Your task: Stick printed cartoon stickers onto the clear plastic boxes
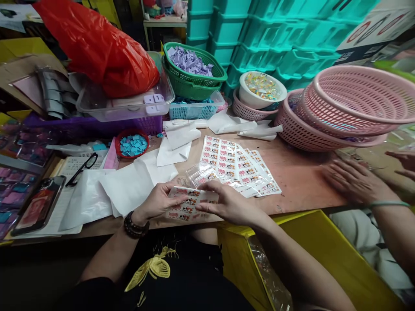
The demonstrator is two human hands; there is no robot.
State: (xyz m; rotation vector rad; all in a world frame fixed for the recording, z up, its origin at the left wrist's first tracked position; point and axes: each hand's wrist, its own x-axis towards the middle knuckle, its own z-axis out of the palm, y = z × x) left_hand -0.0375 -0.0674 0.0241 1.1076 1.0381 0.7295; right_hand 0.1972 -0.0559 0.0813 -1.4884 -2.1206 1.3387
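Note:
My left hand and my right hand both pinch a sticker sheet in a clear sleeve, held at the near edge of the wooden table. The left grips its left end; the right's fingers press on its upper right part. A beaded bracelet circles my left wrist. Just beyond lie fanned sticker sheets and a clear plastic bag.
White backing papers lie left, with glasses, a phone, a red dish of blue tiles. Behind: a green basket of purple pieces, a red bag, pink baskets. Another person's hands rest right. A yellow bin stands below.

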